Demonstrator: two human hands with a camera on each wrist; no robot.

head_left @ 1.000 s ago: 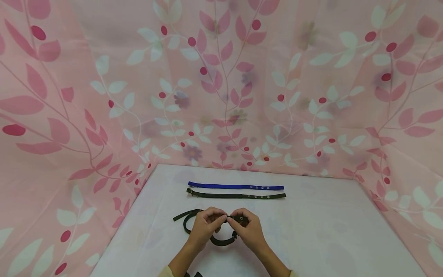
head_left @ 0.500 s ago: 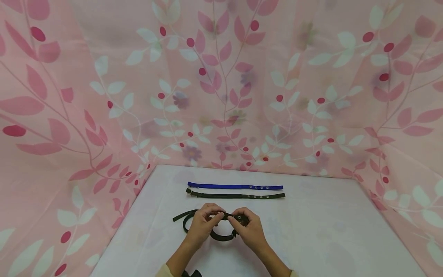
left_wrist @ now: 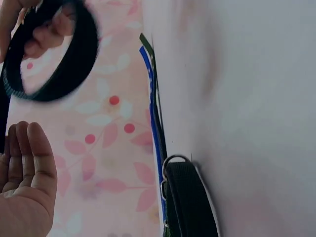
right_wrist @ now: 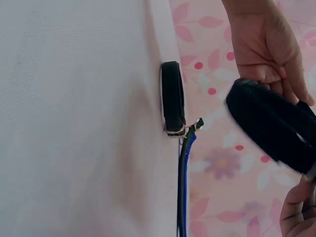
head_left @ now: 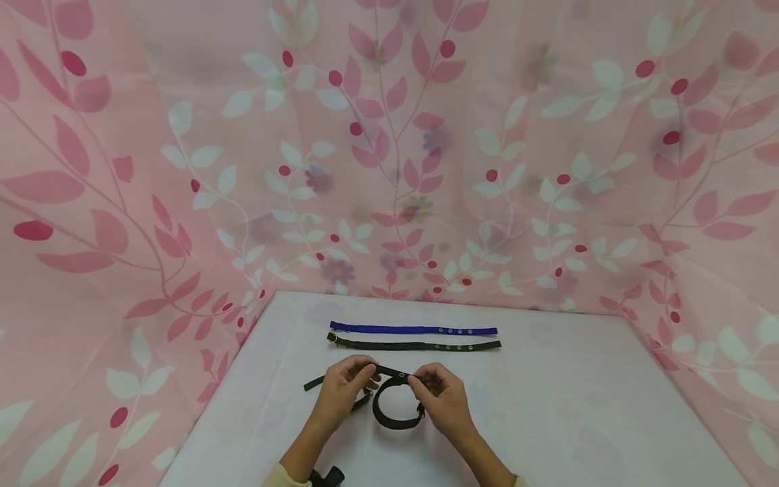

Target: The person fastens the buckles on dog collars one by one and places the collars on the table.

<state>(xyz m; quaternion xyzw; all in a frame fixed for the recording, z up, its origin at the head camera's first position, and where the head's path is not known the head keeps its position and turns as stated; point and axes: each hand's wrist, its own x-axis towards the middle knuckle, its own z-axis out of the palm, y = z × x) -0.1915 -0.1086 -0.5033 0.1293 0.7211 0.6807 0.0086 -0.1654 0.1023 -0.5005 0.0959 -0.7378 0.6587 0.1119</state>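
Observation:
Near the table's front, a dark green collar [head_left: 395, 425], bent into a ring, hangs between both hands. My left hand [head_left: 341, 389] pinches the strap's free end, pulled out to the left. With thumb and fingers my right hand [head_left: 447, 399] pinches the same strap near an eyelet; the buckle is mostly hidden by that hand. In the left wrist view the held collar [left_wrist: 84, 54] is blurred, with the left hand [left_wrist: 29, 182] below it. A second dark looped collar [right_wrist: 173, 94] rests on the table, partly behind the left hand in the head view.
Farther back lie a blue collar [head_left: 389, 329] and a dark green collar [head_left: 395, 344], straight and side by side, eyelets toward the right. Pink leaf-patterned cloth [head_left: 395, 169] walls in the white table [head_left: 548, 406]. A black object [head_left: 328, 477] shows by the left wrist.
My left hand has moved left, drawing out the strap's end and widening the gap between the hands. The collar ring now shows more fully; the right hand has shifted slightly right.

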